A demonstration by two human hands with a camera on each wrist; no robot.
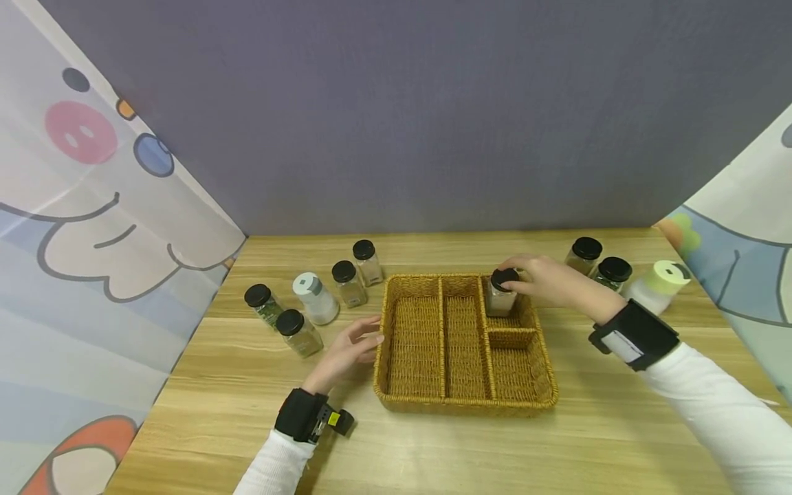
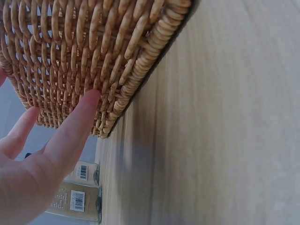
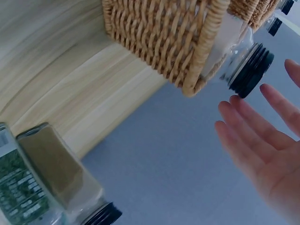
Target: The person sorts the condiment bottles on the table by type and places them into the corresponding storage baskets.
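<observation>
A woven basket with several compartments sits on the table. In its back right compartment stands a spice jar with a black lid and pale contents. My right hand is at that jar's lid. In the right wrist view the fingers of the right hand are extended and spread beside the black lid, not curled round it. My left hand touches the basket's left side. The left wrist view shows extended fingertips of the left hand against the wicker wall.
Left of the basket stand several containers, among them a jar of green herbs, a white-capped shaker and a jar of tan powder. To the right are two black-lidded jars and a yellow-capped bottle. A grey panel rises behind the table.
</observation>
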